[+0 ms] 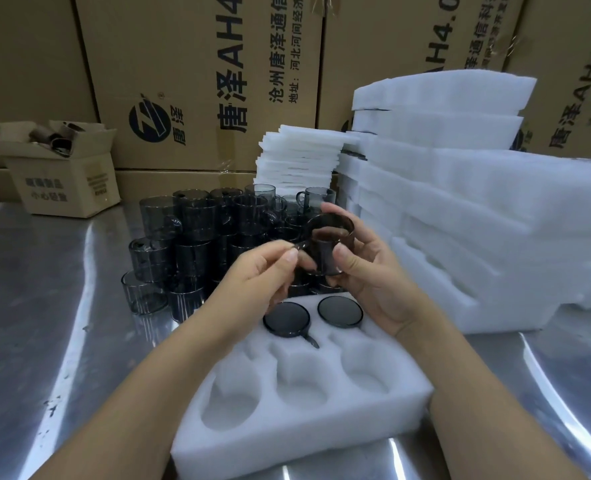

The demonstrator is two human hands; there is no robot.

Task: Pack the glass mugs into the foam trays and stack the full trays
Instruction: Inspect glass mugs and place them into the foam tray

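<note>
A dark glass mug (328, 242) is held in the air above the foam tray (307, 420). My right hand (366, 271) grips its body from the right, thumb across the front. My left hand (262, 271) pinches the mug's handle on the left side. The white tray lies on the steel table in front of me. Two mugs sit upside down in its far pockets, one at the left (286, 319) and one at the right (339, 310). Three near pockets are hollow. A heap of loose dark mugs (197, 237) stands behind the tray.
Tall stacks of white foam trays (460, 209) rise at the right, and thinner foam sheets (297, 157) stand behind the mugs. A small open carton (62, 174) sits at the far left of the steel table (44, 306). Large printed cartons (197, 81) wall the back.
</note>
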